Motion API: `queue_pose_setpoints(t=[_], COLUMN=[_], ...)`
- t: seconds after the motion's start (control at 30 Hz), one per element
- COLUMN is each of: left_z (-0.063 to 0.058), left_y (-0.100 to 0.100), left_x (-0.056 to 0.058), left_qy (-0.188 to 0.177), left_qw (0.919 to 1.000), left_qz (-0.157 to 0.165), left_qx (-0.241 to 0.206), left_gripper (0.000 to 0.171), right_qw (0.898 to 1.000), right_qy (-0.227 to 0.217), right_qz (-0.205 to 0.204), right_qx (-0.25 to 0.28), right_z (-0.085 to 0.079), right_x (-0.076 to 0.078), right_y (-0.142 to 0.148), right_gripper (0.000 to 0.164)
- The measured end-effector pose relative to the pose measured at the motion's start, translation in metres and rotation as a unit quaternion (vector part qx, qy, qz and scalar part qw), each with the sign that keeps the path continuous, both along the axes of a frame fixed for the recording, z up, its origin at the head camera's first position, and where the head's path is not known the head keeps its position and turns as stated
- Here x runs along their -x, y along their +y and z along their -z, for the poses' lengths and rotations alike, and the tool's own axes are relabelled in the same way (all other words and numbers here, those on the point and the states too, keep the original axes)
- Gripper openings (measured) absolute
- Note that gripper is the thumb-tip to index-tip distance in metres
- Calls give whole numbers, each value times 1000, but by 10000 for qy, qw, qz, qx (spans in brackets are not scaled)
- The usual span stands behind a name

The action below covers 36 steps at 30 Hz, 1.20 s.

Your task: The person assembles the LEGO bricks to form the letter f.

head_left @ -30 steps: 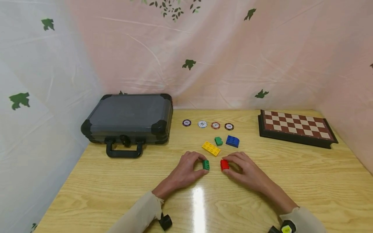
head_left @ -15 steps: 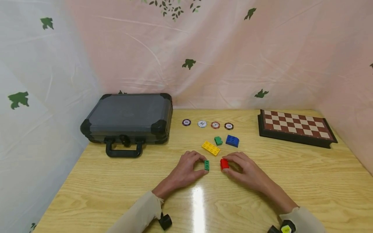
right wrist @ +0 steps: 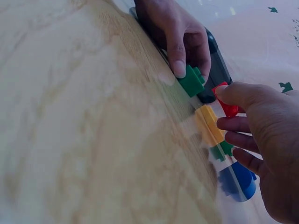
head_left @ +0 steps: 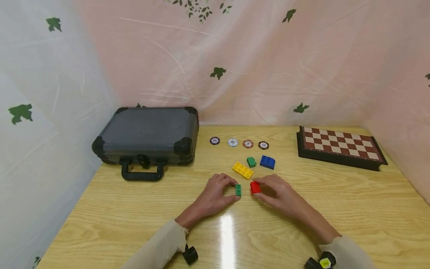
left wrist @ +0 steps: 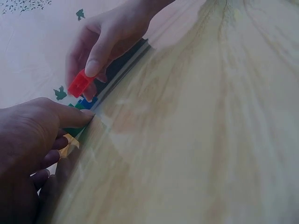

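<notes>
Between thumb and fingertips, my left hand (head_left: 215, 196) pinches a green two-stud toy brick (head_left: 238, 189), its studs facing up in the head view. Opposite it, my right hand (head_left: 283, 196) pinches a red brick (head_left: 255, 187). A small gap separates the two bricks. In the left wrist view the red brick (left wrist: 78, 85) appears raised above the table, its underside hollow visible. The right wrist view shows the green brick (right wrist: 191, 81) with studs toward the red one. Just beyond the hands lie a yellow eight-stud brick (head_left: 243, 170), a small green brick (head_left: 251, 161) and a blue brick (head_left: 267, 162).
A grey case (head_left: 147, 134) with a black handle stands at the back left. Several poker chips (head_left: 233, 142) lie in a row behind the bricks. At the back right is a checkered board box (head_left: 340, 145). Printed cloth (head_left: 168, 74) hangs around the wooden table (head_left: 134, 216).
The green brick has been tipped in my left fingers so that its studs face up. My right hand has moved slightly left with the red brick, narrowing the gap.
</notes>
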<state>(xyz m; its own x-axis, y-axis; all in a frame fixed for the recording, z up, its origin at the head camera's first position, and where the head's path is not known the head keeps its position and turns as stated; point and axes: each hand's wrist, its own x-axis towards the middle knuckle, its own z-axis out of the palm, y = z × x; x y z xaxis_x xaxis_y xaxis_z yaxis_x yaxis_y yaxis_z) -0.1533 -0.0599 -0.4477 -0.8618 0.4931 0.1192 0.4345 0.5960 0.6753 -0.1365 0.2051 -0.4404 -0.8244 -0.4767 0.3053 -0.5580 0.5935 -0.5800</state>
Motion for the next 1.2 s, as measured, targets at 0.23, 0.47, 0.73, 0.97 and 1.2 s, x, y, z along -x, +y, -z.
queue_pose_setpoints(t=[0.23, 0.47, 0.73, 0.97, 1.2], left_z=[0, -1, 0, -1, -1], left_y=[0, 0, -1, 0, -1], left_x=[1, 0, 0, 0, 0], left_qy=[119, 264, 366, 359, 364], left_qw=[9999, 9996, 9992, 9993, 9992], left_qz=[34, 74, 119, 108, 120], left_qx=[57, 101, 68, 70, 97], left_gripper=[34, 32, 32, 32, 32], right_qw=[9998, 9989, 9983, 9991, 9998], right_qy=[149, 374, 459, 334, -36], right_qz=[-99, -235, -334, -259, -194], right_qx=[75, 159, 118, 44, 59], right_z=[-2, -2, -1, -2, -4], right_x=[0, 3, 5, 5, 5], right_y=[-12, -22, -31, -35, -39], right_gripper=[40, 41, 42, 42, 40])
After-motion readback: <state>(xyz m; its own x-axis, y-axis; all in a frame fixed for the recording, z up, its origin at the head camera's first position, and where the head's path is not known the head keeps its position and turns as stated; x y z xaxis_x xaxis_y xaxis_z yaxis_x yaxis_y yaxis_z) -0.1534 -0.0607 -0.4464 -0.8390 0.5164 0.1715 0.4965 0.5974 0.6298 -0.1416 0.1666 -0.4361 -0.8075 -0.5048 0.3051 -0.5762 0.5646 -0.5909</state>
